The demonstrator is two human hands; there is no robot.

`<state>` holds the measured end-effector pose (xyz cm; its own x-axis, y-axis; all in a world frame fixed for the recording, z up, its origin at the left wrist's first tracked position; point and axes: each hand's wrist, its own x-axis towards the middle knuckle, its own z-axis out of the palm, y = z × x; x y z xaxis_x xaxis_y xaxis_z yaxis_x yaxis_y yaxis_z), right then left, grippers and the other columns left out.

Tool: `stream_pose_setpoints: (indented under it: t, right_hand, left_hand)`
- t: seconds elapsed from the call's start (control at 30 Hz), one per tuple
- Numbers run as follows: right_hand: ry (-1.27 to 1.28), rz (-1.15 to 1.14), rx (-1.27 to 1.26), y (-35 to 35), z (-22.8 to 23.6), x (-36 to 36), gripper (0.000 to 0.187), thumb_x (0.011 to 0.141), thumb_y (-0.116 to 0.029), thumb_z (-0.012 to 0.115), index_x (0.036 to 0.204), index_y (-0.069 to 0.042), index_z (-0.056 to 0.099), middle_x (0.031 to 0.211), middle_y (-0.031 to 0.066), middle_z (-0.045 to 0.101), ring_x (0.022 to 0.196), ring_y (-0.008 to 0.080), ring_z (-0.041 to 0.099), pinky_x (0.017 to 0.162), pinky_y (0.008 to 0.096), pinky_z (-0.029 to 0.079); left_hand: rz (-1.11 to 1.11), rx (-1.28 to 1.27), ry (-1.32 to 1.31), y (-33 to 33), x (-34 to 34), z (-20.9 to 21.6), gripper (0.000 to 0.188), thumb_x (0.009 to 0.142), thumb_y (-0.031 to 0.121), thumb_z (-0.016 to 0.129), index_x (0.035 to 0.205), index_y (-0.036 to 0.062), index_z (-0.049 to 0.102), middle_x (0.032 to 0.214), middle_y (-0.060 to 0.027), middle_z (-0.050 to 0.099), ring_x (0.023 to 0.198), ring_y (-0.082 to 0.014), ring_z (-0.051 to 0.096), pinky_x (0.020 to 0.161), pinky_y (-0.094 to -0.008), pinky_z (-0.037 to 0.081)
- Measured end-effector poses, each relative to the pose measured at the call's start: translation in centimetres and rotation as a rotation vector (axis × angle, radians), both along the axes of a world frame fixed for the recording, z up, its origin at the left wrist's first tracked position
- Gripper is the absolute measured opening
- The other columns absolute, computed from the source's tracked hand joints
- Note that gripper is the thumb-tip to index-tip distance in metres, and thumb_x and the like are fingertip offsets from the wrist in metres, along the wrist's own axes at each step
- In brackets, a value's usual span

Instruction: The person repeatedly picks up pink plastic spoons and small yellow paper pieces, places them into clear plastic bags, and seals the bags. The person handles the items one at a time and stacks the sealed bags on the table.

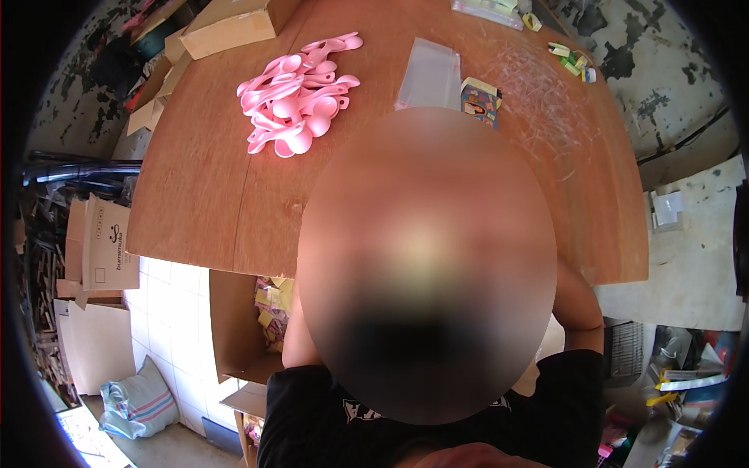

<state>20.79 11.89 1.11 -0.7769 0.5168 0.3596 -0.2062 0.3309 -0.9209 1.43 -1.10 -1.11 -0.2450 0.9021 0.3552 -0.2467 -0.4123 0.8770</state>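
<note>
A large blurred oval covers the middle of the head view and hides both my hands. My left arm (293, 343) shows only as a strip at the oval's left side. On the right, my right arm (579, 308) bends at the elbow beside the table edge and goes in behind the blur. What either hand holds cannot be seen. Beyond the oval, to the left, lies a heap of pink plastic scoops (292, 97). A stack of clear plastic bags (431, 74) and a small stack of colourful printed cards (480, 103) lie just past its top edge.
Thin clear plastic strips (546, 101) are strewn over the wooden table (187, 195) at the right. Small green and yellow pieces (576, 64) lie at the far right corner. A cardboard box (230, 30) stands far left; an open carton (238, 327) sits below the near edge.
</note>
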Motion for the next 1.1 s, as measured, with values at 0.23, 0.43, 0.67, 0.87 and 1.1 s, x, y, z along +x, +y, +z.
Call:
stream_pose_setpoints:
  t: [0.23,0.43,0.67,0.87,1.1]
  right_hand:
    - [-0.018,0.117,-0.129,-0.7,-0.1,0.6,0.034,0.087,-0.005,0.077,0.118,0.0,0.065,0.106,0.0097,0.066,0.092,0.015,0.07,0.082,0.0282,0.057]
    - [-0.216,0.164,0.03,0.0,0.3,0.2,0.044,0.086,-0.002,0.076,0.127,0.001,0.06,0.112,0.0115,0.066,0.092,0.0159,0.07,0.085,0.0316,0.055]
    - [-0.231,0.171,0.12,-0.2,0.0,-0.3,0.043,0.086,-0.013,0.079,0.125,-0.004,0.063,0.102,0.0089,0.068,0.085,0.0148,0.069,0.078,0.0295,0.054]
    - [-0.228,0.161,0.176,-0.2,-0.3,-0.4,0.033,0.088,-0.008,0.076,0.119,-0.004,0.067,0.099,0.0071,0.07,0.087,0.0139,0.068,0.081,0.0291,0.053]
    - [-0.342,0.056,0.164,0.1,-0.3,-0.2,0.019,0.092,-0.003,0.071,0.11,-0.001,0.07,0.094,0.0055,0.071,0.089,0.012,0.066,0.083,0.0287,0.054]
  left_hand:
    - [-0.099,-0.116,0.545,-6.7,-3.4,1.1,0.022,0.077,-0.005,0.081,0.099,-0.001,0.075,0.098,-0.0134,0.076,0.089,-0.0202,0.075,0.073,-0.0292,0.061]
    - [-0.202,-0.376,0.717,-14.7,-6.5,-4.2,0.021,0.077,-0.005,0.079,0.097,0.0019,0.076,0.096,-0.0106,0.077,0.088,-0.0239,0.076,0.074,-0.0304,0.061]
    - [0.089,-0.755,1.253,-16.6,-6.6,-3.5,0.03,0.077,0.004,0.075,0.107,0.0069,0.074,0.124,-0.0209,0.066,0.102,-0.0378,0.07,0.083,-0.0361,0.059]
    - [-0.691,0.44,0.83,-13.1,-5.4,4.9,0.02,0.084,0.007,0.071,0.103,0.0007,0.069,0.103,-0.0117,0.068,0.088,-0.0261,0.07,0.072,-0.0353,0.059]
    - [-0.933,0.705,0.708,-11.5,-3.2,7.9,0.021,0.083,0.012,0.073,0.103,0.0061,0.071,0.1,-0.011,0.071,0.083,-0.0278,0.071,0.07,-0.0361,0.06]
